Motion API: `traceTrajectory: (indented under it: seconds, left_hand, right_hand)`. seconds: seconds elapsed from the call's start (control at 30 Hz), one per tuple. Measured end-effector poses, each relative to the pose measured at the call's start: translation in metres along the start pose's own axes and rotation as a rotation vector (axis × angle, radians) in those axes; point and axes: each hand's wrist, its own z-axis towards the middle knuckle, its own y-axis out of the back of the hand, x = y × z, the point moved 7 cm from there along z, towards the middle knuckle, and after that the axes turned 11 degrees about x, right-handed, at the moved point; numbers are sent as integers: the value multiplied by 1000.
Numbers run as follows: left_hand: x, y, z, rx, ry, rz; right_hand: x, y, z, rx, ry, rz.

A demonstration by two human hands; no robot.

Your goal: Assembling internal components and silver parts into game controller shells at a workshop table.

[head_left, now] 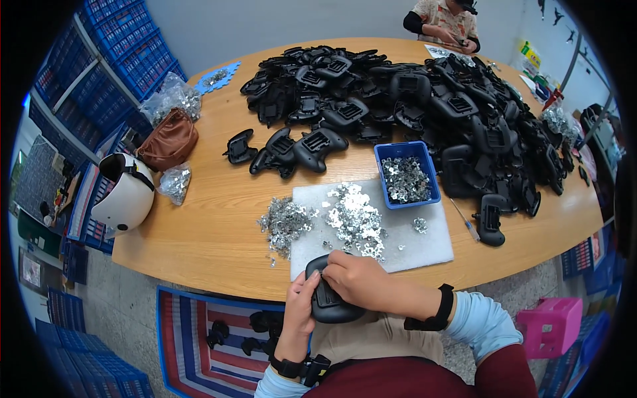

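Note:
Just off the table's near edge, my left hand grips a black game controller shell by its left side. My right hand is closed in a pinch over the shell's upper part; whatever its fingertips hold is hidden. Beyond my hands, a white foam pad bears a heap of small shiny metal clips. A greyer heap of small metal parts lies at the pad's left edge. On the pad's far right corner stands a blue bin with similar metal parts inside.
A large pile of black controller shells covers the table's far side and right. A screwdriver lies right of the pad. At left are a white helmet and brown bag. Below, a striped-lined crate holds several shells. Another person sits opposite.

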Motion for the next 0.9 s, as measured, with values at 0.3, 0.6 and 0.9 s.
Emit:
traceTrajectory:
  seconds: [0.3,0.6,0.9]
  left_hand:
    - [6,1,2,-34,26,51]
    - [5,-5,-3,-43,-40,146]
    - [21,0,-14,13,50,188]
  right_hand:
    - [-18,19,-19,-39,-168,150]
    - [-41,9,-18,40,-423,301]
    - [-37,8,-30,-158,-356,352]
